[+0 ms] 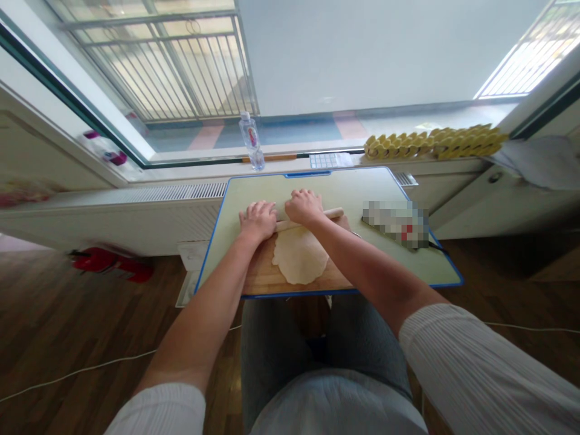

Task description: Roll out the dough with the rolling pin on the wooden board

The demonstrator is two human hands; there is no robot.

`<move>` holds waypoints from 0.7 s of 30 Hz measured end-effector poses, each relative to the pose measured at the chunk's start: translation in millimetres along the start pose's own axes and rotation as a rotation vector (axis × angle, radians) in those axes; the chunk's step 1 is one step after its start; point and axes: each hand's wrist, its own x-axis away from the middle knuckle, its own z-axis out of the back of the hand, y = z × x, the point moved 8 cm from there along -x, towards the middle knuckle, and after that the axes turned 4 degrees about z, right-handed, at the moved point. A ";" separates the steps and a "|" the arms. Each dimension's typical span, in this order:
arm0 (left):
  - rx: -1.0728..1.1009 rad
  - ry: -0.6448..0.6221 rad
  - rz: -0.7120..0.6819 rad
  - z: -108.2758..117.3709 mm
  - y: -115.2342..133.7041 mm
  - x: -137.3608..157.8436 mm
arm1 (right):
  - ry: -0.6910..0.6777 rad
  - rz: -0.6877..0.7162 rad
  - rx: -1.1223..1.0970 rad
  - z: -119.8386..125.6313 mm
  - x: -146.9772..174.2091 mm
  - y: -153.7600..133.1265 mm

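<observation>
The scene is backed by a broad window (362, 66), below which a pale green, blue-rimmed table (347, 190) is placed. A wooden board (259, 273) is set at the table's near edge, between the person's forearms. On that board a thin sheet of dough (301, 260) is spread, roughly round but ragged at its left side, its far part crossed by a slim wooden rolling pin (284, 225). The pin is laid slightly askew, its right end pointed farther from the body. Its left end is covered by the left hand (259, 219), whose fingers are bent over the wood; nearer its middle it is gripped from above by the right hand (304, 206), so that a length is left bare on the right. How hard the pin is pressed cannot be told. For an even thickness, the right hand is probably better placed farther out, so that weight is shared by both ends. Pressure is best eased at the rim, where the dough could be thinned too much, and the sheet is best turned between strokes so that the ragged edge is rounded out.
</observation>
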 end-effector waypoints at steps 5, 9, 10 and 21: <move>-0.025 0.027 -0.012 2.3 3.1 14.8 | 0.017 0.007 0.008 2.1 8.3 0.8; -0.041 0.047 -0.043 4.9 7.9 25.8 | 0.032 0.015 0.024 4.4 19.1 0.6; -0.046 0.054 -0.050 5.8 9.1 28.7 | 0.040 0.017 0.030 5.4 22.2 0.5; -0.057 0.140 -0.120 7.6 15.2 63.2 | 0.091 0.032 0.094 13.0 62.1 -3.1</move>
